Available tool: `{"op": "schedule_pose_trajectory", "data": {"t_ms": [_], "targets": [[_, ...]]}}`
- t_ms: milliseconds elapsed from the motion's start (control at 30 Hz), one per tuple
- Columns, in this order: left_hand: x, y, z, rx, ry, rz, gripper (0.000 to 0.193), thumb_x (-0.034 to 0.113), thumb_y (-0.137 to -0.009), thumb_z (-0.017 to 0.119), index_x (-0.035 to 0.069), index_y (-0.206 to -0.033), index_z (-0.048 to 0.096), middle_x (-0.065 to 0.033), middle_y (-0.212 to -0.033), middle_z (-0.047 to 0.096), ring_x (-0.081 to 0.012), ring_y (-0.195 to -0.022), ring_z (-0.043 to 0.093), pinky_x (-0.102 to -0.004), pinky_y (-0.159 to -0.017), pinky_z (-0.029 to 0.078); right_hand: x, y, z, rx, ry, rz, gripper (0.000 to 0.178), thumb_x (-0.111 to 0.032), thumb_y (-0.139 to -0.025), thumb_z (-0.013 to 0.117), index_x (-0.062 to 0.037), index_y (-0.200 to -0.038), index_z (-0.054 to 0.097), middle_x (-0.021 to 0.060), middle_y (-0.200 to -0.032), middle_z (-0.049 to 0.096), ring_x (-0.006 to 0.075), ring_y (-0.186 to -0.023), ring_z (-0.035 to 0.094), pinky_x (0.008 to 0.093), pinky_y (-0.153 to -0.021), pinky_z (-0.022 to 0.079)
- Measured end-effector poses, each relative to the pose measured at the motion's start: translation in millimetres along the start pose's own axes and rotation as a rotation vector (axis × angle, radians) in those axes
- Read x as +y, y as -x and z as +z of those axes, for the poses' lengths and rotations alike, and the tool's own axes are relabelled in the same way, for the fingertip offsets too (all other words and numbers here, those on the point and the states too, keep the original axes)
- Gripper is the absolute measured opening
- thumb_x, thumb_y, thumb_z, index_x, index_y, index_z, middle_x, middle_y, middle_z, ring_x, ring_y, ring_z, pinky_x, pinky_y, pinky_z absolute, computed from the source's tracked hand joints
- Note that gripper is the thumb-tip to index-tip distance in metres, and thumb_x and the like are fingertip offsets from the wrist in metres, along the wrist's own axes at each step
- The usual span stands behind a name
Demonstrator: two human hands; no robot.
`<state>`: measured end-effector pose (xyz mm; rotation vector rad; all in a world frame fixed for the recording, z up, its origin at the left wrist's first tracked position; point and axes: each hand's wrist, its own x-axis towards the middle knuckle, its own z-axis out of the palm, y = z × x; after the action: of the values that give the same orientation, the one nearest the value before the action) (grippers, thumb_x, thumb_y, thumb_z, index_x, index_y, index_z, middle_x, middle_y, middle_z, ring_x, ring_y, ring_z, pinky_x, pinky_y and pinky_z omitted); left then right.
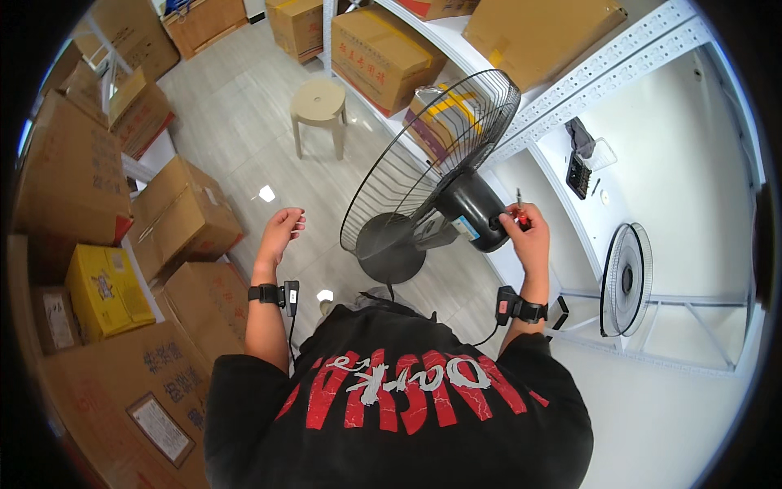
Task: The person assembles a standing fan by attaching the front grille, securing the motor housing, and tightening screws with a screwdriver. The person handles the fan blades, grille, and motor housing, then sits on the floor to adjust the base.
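At the left, brown cardboard cartons are stacked beside the person. The left hand hangs in the air between them and the fan, its fingers bent; I cannot tell whether that grip pinches something small. Farther off, 1 beige plastic stool stands on the pale tiled floor.

In the middle is the black pedestal fan, its round base on the floor in front of the person. By the look of it, its wire cage is on the head, while I cannot make out any blades.

The right hand has its grip closed around a red-handled screwdriver, shaft pointing up, fingers against the cylindrical motor housing.

Rightmost, a round black wire grille rests by the white metal shelf, apart from the fan. Judging by this, the head work is under way and the grille remains unfitted.
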<state>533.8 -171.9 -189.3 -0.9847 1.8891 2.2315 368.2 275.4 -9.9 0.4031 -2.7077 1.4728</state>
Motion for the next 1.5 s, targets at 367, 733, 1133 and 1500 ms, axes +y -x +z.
{"op": "schedule_pose_trajectory", "data": {"t_ms": [367,733,1133,1500], "targets": [[89.5,-108.0,72.0,-0.540,-0.358,0.059,0.032,0.028,-0.097,0.060,0.008,-0.121,0.062,0.0008,-0.101,0.065,-0.0086,-0.089,0.059,-0.0246,-0.080,0.046,-39.3,16.4,48.8,0.290,0.401,0.071,0.025,-0.010,-0.077,0.075,-0.0037,-0.099,0.066,0.0103,-0.098,0.061,0.0281,-0.085,0.062,0.0349,-0.073,0.050],[158.0,-151.4,178.6,-1.020,-0.463,0.687,0.055,0.016,-0.081,0.078,0.009,-0.130,0.055,-0.0046,-0.123,0.060,-0.0200,-0.113,0.056,-0.0345,-0.091,0.048,-33.6,22.3,90.6,0.673,0.448,0.209,0.017,-0.008,-0.083,0.070,-0.0032,-0.099,0.068,0.0138,-0.106,0.064,0.0327,-0.096,0.062,0.0368,-0.084,0.050],[142.9,-141.9,253.3,-1.206,-0.512,0.908,0.055,0.012,-0.072,0.083,0.000,-0.120,0.058,-0.0157,-0.115,0.065,-0.0292,-0.109,0.063,-0.0359,-0.093,0.049,-40.5,-25.1,93.6,0.727,0.725,0.837,0.038,-0.045,-0.088,0.060,-0.0113,-0.099,0.072,0.0171,-0.092,0.069,0.0384,-0.088,0.066,0.0462,-0.075,0.052],[137.9,-147.0,268.8,-1.346,-0.311,0.835,0.038,0.015,-0.078,0.077,0.000,-0.108,0.059,-0.0181,-0.099,0.068,-0.0320,-0.094,0.068,-0.0367,-0.083,0.054,-24.8,-20.4,96.2,0.779,0.882,0.927,0.032,-0.041,-0.091,0.055,-0.0135,-0.096,0.071,0.0121,-0.098,0.069,0.0362,-0.088,0.066,0.0462,-0.075,0.053]]}}
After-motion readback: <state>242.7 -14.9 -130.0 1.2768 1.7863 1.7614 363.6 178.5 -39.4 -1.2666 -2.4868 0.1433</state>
